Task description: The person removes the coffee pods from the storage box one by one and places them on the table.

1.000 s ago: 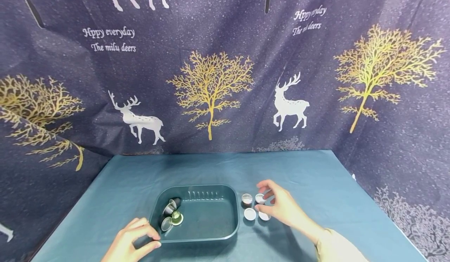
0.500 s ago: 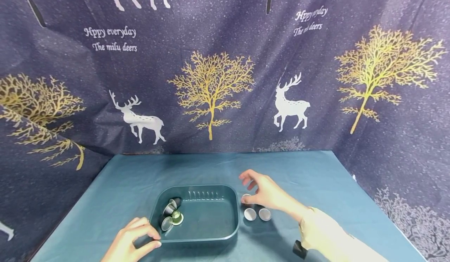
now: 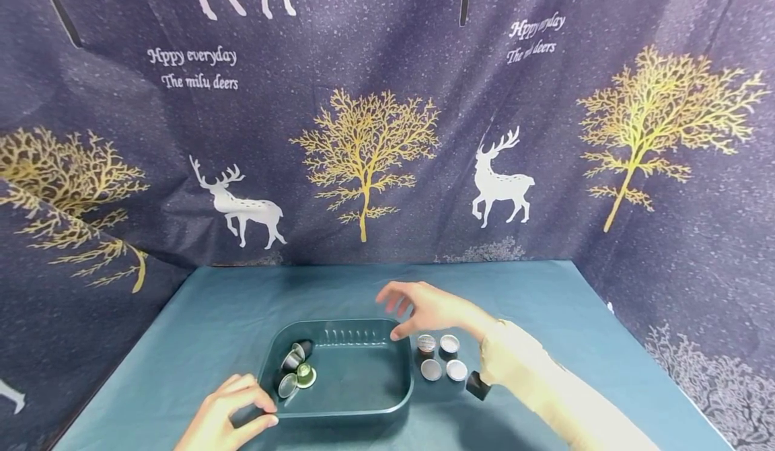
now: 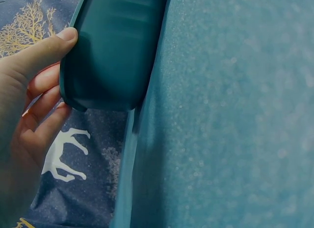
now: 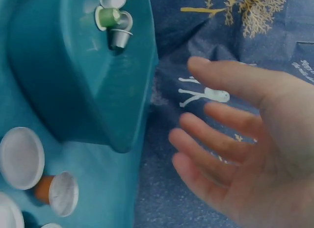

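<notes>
On the blue surface (image 3: 521,303), with wide room toward its right edge, sits a green tray (image 3: 360,377). The left hand (image 3: 225,412) pinches its rim; the right hand (image 3: 432,308), loose, holds nothing. Four little cups (image 3: 290,361) lie inside, four others (image 3: 431,370) beside it.

Tray (image 3: 363,377) in L hand (image 3: 227,410): smooth plastic, slight gloss. Pods nr the grip (image 3: 291,360): shiny metal-look, green pod (image 3: 305,374) incl. Across tray from the grip, other pods (image 3: 431,370): foil-type lids (image 3: 457,370), satin finish. Tablecloth (image 3: 545,330) under the grip: matt fabric. Backdrop (image 3: 445,188) beyond: printed cloth, creased, faint sheen from where I stand.
</notes>
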`<state>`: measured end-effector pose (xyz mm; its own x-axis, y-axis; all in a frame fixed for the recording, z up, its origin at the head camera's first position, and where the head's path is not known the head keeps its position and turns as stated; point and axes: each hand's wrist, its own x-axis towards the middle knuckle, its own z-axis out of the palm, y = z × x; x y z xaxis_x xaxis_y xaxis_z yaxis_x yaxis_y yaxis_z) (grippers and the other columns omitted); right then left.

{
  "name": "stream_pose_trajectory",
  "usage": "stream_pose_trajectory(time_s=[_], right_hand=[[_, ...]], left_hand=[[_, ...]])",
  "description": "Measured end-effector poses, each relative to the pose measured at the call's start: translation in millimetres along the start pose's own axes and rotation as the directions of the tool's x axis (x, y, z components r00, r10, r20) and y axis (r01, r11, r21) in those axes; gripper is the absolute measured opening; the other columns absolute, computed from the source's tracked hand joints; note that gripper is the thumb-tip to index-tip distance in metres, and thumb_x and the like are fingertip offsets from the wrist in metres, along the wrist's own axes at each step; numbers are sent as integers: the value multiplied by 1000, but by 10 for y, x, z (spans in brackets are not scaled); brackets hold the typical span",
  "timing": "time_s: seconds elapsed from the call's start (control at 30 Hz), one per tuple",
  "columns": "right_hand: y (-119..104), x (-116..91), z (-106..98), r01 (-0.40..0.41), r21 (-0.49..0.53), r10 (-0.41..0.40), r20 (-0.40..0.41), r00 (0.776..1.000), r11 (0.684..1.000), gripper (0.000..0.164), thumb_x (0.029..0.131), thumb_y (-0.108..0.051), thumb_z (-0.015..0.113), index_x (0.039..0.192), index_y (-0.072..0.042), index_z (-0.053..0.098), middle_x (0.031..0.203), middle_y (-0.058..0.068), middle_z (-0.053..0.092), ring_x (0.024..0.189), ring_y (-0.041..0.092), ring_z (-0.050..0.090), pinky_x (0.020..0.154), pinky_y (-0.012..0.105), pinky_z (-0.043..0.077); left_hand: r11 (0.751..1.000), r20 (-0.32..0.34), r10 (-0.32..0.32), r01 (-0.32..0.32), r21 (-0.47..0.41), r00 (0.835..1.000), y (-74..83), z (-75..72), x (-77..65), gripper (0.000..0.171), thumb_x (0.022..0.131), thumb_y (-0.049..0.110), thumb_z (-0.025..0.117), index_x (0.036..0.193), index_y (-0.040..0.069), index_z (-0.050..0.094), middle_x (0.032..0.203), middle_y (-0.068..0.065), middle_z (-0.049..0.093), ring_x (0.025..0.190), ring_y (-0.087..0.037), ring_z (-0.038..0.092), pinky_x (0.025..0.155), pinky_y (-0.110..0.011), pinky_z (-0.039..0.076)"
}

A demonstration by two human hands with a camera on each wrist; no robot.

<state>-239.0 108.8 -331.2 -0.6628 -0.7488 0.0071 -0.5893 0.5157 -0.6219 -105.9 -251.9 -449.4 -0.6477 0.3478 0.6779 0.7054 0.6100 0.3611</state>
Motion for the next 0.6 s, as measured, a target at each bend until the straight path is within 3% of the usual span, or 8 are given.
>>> stream_pose_trajectory(time_s=[0.17,0.33,0.6], right_hand=[[-50,192,-7,10,4,-10,83,996,1000,60,82,-18,82,134,-21,54,117,-1,65,107,22,65,84,24,53],[-90,408,33,39,41,-45,157,987,998,62,83,-18,80,138,-19,52,123,2,64,111,25,65,87,23,53],[-187,739,154,86,63,-97,201,975,994,61,84,-18,79,138,-25,52,127,0,63,108,11,66,91,25,51]], left_hand=[[1000,-9,14,-14,-11,1000,-8,12,5,42,60,10,91,83,36,67,78,22,56,76,4,48,67,-15,36],[999,-14,28,-28,-21,1000,-12,10,4,42,60,9,91,84,35,67,78,20,57,77,3,48,67,-15,36],[999,-6,19,-19,-41,1000,-4,7,6,41,62,9,91,84,34,68,80,22,56,76,0,49,67,-16,36]])
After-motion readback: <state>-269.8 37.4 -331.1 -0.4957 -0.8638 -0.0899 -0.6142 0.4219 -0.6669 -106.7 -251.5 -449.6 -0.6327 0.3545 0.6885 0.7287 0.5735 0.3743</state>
